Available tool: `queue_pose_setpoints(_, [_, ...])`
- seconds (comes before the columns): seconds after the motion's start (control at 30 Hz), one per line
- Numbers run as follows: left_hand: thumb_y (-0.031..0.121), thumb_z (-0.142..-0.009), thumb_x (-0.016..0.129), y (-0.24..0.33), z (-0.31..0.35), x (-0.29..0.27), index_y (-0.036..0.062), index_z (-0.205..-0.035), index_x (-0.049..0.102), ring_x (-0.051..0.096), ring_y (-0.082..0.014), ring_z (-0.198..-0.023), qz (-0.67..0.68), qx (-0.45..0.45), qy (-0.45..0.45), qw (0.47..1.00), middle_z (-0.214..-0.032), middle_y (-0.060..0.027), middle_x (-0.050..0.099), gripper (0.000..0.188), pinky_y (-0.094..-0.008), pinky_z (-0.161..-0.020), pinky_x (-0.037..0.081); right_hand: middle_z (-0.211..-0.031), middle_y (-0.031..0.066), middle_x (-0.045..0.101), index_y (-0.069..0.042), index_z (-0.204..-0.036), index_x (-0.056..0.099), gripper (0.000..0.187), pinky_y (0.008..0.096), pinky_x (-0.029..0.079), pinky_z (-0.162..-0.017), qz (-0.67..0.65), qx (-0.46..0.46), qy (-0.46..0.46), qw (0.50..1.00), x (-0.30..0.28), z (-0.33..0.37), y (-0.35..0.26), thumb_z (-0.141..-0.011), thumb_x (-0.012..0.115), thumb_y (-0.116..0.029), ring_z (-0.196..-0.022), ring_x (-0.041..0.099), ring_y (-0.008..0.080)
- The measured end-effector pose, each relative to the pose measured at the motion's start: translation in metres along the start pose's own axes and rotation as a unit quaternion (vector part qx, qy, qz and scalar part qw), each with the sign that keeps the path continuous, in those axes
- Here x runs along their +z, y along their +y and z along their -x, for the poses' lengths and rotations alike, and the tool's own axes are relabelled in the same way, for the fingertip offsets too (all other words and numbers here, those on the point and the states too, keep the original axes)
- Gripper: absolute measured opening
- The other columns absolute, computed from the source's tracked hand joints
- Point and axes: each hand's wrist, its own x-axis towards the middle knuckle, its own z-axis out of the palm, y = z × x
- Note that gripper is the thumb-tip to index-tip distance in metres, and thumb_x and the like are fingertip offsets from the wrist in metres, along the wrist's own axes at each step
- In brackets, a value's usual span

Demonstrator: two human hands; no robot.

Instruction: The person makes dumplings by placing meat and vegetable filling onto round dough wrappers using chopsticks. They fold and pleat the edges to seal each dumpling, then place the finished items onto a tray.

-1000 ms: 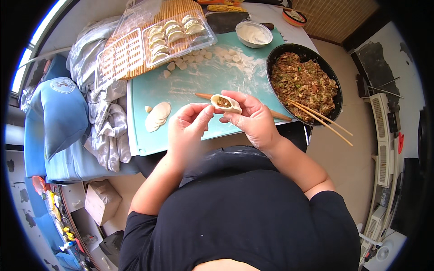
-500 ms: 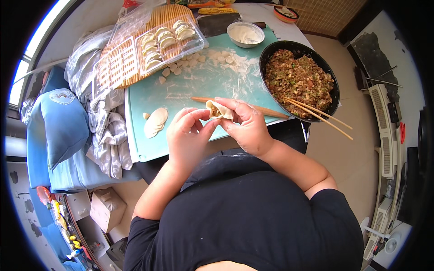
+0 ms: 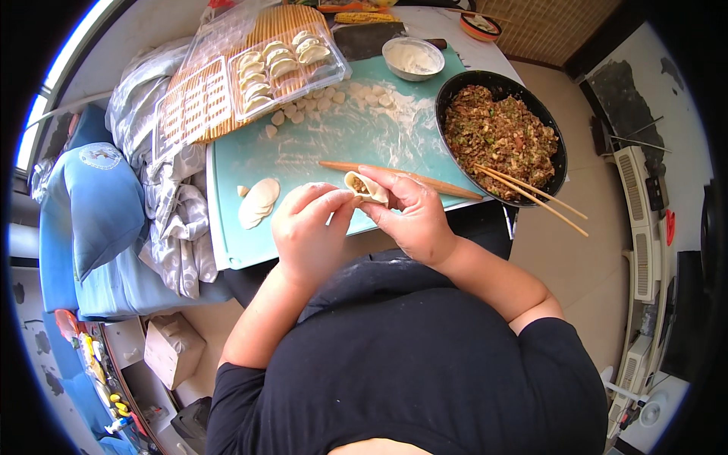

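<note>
A half-folded dumpling (image 3: 371,194) with brown filling showing at its open left end is held up over the near edge of the green mat. My right hand (image 3: 421,224) grips its right side between thumb and fingers. Thumb and index finger of my left hand (image 3: 307,231) are pinched together at the dumpling's left edge. Just beyond the hands lies a wooden rolling pin (image 3: 432,183). Left of my left hand rest several overlapping dough wrappers (image 3: 260,202). A black pan (image 3: 561,163) of chopped filling (image 3: 500,133) stands at the right, with wooden chopsticks (image 3: 542,199) leaning across its rim.
The floury green mat (image 3: 303,155) carries several small dough pieces (image 3: 322,98) at its far side. Behind are a clear plastic tray (image 3: 288,95) with dumplings (image 3: 283,62) and a metal bowl (image 3: 413,59) of flour. A sofa with a blue cushion (image 3: 106,205) is at the left.
My left fingertips have closed together at the dumpling's left edge, and its open end has narrowed slightly. My right hand keeps its hold.
</note>
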Motion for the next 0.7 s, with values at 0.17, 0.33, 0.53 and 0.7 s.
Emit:
queue_pose_setpoints(0.17, [-0.003,-0.07,0.068,0.004,0.005,-0.009,0.0014,-0.093,0.065,0.054,-0.0099,-0.062,0.17,-0.198,-0.043,0.964,-0.086,-0.0058,0.06,0.023,-0.0221,-0.057,0.045,-0.105,0.0065,0.06,-0.001,-0.117,0.048,0.035,0.0222,0.047,-0.072,-0.202,0.047,-0.024,0.978,-0.004,-0.004,-0.001,-0.083,0.056,0.004,-0.09,0.06,0.0111])
queue_pose_setpoints(0.33, [-0.004,-0.08,0.062,-0.012,0.009,-0.007,-0.0016,-0.103,0.062,0.054,-0.009,-0.08,0.312,-0.289,-0.056,0.903,-0.096,-0.0073,0.059,0.023,-0.0189,-0.069,0.043,-0.105,0.007,0.059,-0.002,-0.113,0.048,0.032,0.0226,0.048,-0.068,-0.198,0.113,-0.057,0.972,-0.006,-0.004,-0.009,-0.083,0.057,0.004,-0.089,0.062,0.0144])
queue_pose_setpoints(0.53, [-0.003,-0.079,0.064,-0.017,0.011,-0.006,-0.0033,-0.088,0.064,0.056,-0.0135,-0.087,0.348,-0.296,-0.063,0.887,-0.097,-0.0101,0.059,0.01,-0.0231,-0.076,0.045,-0.104,0.0067,0.059,0.0,-0.115,0.047,0.032,0.0226,0.047,-0.072,-0.192,0.135,-0.072,0.969,-0.005,-0.002,-0.013,-0.084,0.055,0.003,-0.091,0.061,0.0139])
queue_pose_setpoints(0.7, [0.0,-0.074,0.069,0.002,0.009,-0.002,-0.0016,-0.082,0.064,0.057,-0.0148,-0.086,0.359,-0.33,-0.012,0.873,-0.097,-0.0114,0.062,0.009,-0.0249,-0.073,0.046,-0.102,0.006,0.058,0.001,-0.115,0.047,0.033,0.0227,0.047,-0.075,-0.207,0.129,-0.053,0.968,0.001,-0.003,-0.009,-0.083,0.053,0.005,-0.092,0.059,0.0126])
